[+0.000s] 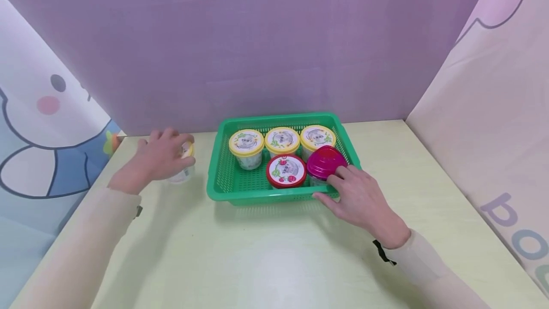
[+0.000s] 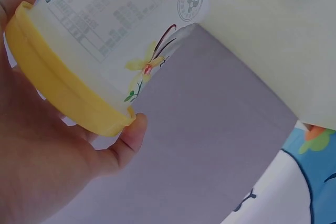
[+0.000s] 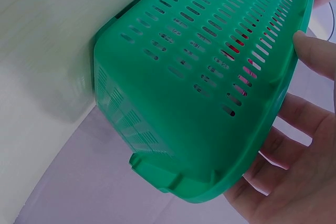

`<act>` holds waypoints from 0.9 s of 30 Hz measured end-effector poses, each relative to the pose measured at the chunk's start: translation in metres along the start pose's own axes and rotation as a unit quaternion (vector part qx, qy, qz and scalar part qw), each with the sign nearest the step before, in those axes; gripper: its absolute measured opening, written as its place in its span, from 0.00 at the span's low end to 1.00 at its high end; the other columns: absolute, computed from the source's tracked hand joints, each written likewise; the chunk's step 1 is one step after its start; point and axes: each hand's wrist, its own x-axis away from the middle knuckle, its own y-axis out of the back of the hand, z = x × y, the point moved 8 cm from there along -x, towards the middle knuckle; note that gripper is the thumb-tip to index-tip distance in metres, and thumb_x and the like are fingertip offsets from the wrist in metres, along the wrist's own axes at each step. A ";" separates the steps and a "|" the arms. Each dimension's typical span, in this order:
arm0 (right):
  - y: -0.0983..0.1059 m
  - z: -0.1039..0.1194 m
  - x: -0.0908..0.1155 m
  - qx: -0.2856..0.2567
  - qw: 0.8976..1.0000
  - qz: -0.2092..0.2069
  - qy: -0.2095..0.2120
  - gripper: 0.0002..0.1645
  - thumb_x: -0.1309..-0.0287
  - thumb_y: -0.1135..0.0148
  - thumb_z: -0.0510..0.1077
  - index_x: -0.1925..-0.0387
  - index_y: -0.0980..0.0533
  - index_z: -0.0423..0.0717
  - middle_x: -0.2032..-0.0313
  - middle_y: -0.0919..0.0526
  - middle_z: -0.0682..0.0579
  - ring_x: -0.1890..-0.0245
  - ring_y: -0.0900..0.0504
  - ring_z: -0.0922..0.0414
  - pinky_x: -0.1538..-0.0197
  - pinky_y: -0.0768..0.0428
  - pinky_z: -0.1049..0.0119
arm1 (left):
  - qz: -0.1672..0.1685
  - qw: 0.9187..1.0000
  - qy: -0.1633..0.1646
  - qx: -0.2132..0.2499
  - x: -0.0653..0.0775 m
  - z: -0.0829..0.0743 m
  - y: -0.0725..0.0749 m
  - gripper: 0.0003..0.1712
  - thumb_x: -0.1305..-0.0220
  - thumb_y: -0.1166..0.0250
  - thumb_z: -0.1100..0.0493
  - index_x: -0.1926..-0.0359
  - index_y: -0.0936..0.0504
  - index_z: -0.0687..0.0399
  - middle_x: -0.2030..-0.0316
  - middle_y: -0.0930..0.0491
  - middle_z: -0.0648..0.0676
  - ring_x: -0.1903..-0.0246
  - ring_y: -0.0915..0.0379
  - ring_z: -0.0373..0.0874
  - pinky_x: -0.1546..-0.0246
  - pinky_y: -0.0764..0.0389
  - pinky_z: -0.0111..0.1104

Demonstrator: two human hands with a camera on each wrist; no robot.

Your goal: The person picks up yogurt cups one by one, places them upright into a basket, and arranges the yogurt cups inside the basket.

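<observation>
At the left of the head view, my left hand (image 1: pixel 160 156) grips a yellow-lidded tub (image 2: pixel 100 66) by its lid, fingers and thumb spread around the rim. The tub has a white body with printing and a vanilla flower; in the head view the hand hides much of it. A green plastic basket (image 1: pixel 240 197) stands to its right. My right hand (image 1: pixel 362 197) holds the basket's front right rim, thumb outside and fingers over the edge, close to a magenta-lidded tub (image 1: pixel 326 161). Also inside are a red-lidded tub (image 1: pixel 286 170) and three yellow-lidded tubs (image 1: pixel 282 140).
The basket rests on a pale table (image 1: pixel 257 261), near a purple backdrop (image 1: pixel 274 51). Printed cartoon sheets line the left side (image 1: pixel 47 156) and the right side (image 1: pixel 484 132).
</observation>
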 end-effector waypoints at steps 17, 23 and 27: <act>-0.001 0.000 0.000 0.003 1.000 -0.002 0.006 0.26 0.50 0.25 0.62 0.70 0.18 0.43 0.73 0.22 0.50 0.72 0.24 0.53 0.70 0.23 0.61 | -0.017 0.999 -0.027 -0.036 0.005 -0.035 0.034 0.29 0.33 0.43 0.42 0.35 0.26 0.44 0.35 0.35 0.64 0.39 0.42 0.72 0.51 0.37 0.71; -0.001 0.001 0.000 0.003 1.000 -0.009 0.011 0.26 0.49 0.26 0.63 0.71 0.18 0.43 0.73 0.23 0.50 0.72 0.25 0.53 0.71 0.24 0.62 | -0.029 0.999 -0.028 -0.018 0.010 -0.046 0.050 0.28 0.32 0.43 0.43 0.34 0.26 0.44 0.34 0.36 0.64 0.38 0.45 0.71 0.50 0.39 0.69; -0.001 0.001 0.000 0.005 1.000 -0.007 0.010 0.26 0.49 0.26 0.63 0.71 0.18 0.43 0.73 0.23 0.50 0.72 0.25 0.53 0.71 0.24 0.61 | -0.035 0.999 -0.033 -0.015 0.012 -0.051 0.056 0.28 0.31 0.44 0.43 0.34 0.26 0.44 0.35 0.35 0.63 0.38 0.44 0.70 0.50 0.39 0.68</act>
